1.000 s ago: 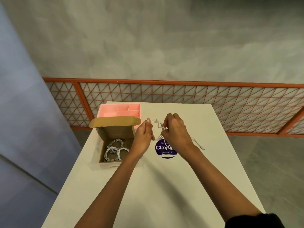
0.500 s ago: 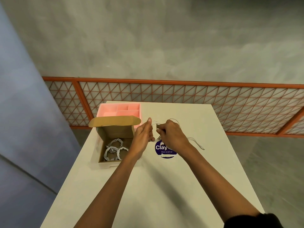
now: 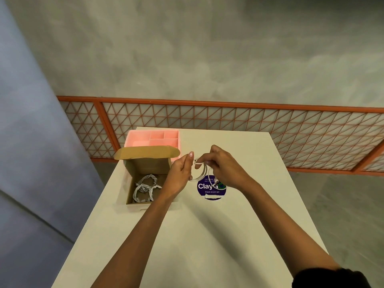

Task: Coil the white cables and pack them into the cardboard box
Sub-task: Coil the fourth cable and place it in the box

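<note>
Above the white table, both my hands hold a white cable (image 3: 201,171) wound into a small loop. My left hand (image 3: 180,175) pinches the loop's left side between thumb and fingers. My right hand (image 3: 225,168) grips the cable's top right part, and its free end hangs under my palm. Left of my hands, the open cardboard box (image 3: 133,175) stands with its lid flap raised. Inside it lie several coiled white cables (image 3: 145,187).
A pink divided tray (image 3: 133,140) sits behind the box at the table's far left. A round purple sticker (image 3: 209,189) lies on the white table (image 3: 187,235) below my hands. An orange lattice railing (image 3: 249,125) runs beyond the table's far edge.
The cable's loose tail, which trailed right across the table, has been drawn in. My right hand swung around the loop and rose, so the coil is now tighter.
</note>
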